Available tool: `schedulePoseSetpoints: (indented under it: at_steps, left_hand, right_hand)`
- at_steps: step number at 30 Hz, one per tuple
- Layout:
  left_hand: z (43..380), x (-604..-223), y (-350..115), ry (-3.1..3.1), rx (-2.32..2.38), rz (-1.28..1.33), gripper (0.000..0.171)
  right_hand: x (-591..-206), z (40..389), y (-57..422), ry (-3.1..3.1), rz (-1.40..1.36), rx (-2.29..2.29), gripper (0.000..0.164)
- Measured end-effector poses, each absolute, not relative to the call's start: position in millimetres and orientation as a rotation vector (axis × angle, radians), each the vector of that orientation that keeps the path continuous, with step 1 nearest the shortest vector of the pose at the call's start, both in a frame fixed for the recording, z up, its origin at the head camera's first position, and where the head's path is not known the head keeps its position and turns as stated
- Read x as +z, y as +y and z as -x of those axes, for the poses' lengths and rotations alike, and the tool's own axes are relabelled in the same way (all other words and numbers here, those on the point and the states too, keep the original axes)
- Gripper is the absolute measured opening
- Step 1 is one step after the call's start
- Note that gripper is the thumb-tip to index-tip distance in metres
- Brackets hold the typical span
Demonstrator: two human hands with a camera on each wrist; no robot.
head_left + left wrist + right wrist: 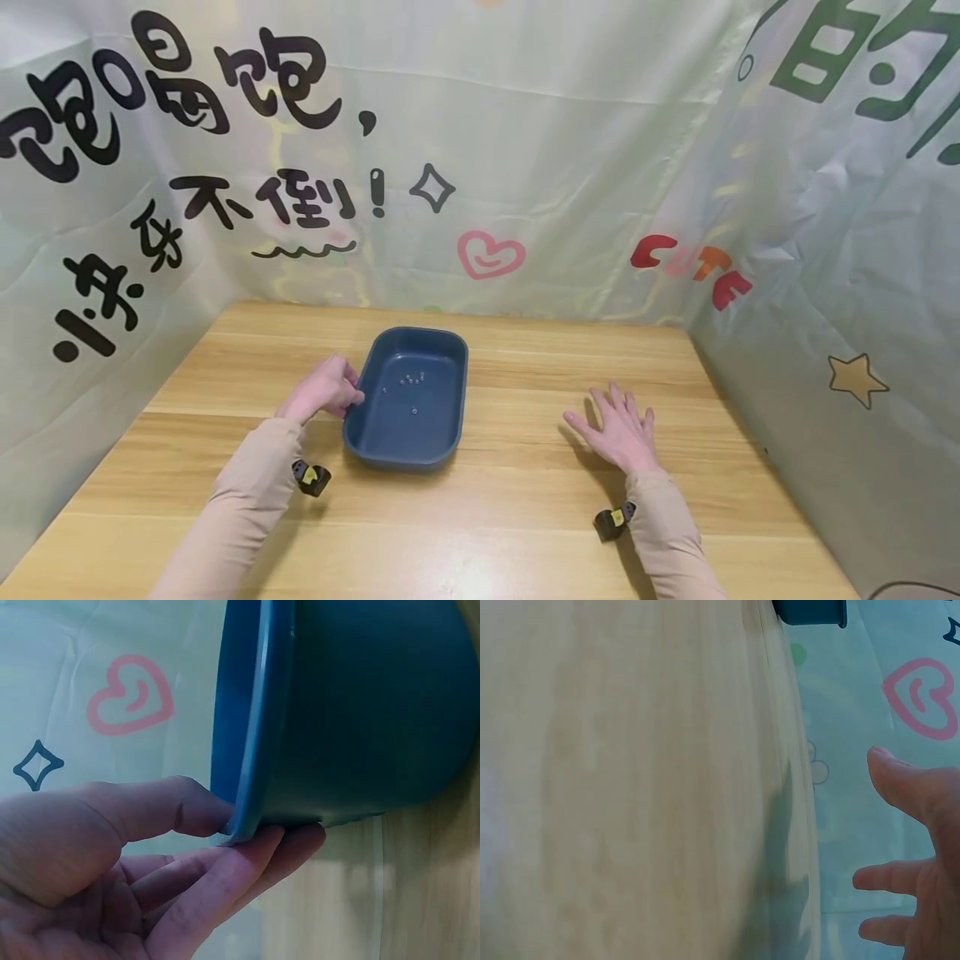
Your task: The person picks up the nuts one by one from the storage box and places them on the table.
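A dark blue rectangular tray point(405, 433) with rounded corners sits on the table left of centre. Several tiny clear, bead-like pieces point(415, 410) lie on its floor; their exact kind is too small to tell. My left hand point(327, 389) pinches the tray's left rim, and in the left wrist view the thumb point(161, 806) is on the inner side with fingers point(225, 881) against the outer wall. Over the table to the right, my right hand point(618, 429) is spread and holds nothing. The right wrist view shows it apart from the tray point(814, 610).
The wooden table point(517, 517) meets a printed cloth backdrop point(562, 183) at the back and both sides. Small black devices, one at the left wrist point(311, 477) and one at the right wrist point(613, 522), are strapped over the sleeves.
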State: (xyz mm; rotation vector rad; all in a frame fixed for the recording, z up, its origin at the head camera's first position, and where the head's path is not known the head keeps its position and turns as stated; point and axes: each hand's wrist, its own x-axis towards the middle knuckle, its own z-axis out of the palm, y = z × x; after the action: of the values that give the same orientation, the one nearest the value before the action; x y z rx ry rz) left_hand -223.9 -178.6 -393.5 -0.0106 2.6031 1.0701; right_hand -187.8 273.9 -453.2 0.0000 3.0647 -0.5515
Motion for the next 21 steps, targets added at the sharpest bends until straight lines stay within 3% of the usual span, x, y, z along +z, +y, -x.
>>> schedulePoseSetpoints:
  at_steps: [21]
  left_hand:
    - [219,-395,-181,2.648,1.012,-0.019,0.028]
  right_hand:
    - [-434,201,224,3.11,0.354,-0.755,0.068]
